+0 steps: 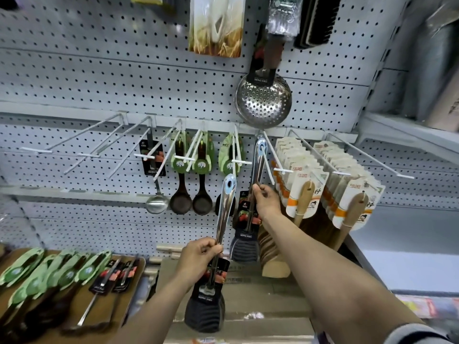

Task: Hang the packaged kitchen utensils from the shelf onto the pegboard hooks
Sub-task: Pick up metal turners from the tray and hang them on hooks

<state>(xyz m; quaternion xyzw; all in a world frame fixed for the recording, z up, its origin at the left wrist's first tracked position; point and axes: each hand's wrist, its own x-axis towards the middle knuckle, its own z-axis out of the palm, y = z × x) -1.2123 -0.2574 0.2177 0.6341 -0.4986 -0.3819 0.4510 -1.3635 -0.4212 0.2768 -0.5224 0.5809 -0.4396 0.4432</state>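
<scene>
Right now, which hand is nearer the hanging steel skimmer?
Right. The right hand holds a spatula handle up below the skimmer; the left hand holds another spatula lower, farther left.

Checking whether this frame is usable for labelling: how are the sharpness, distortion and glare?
Head view: wide-angle bending curves the pegboard rails; centre fairly sharp, with both hands and their spatulas clear; green packs at lower left and the top-edge packages smeared; lighting even, bright glints on the skimmer and spatula handles.
</scene>
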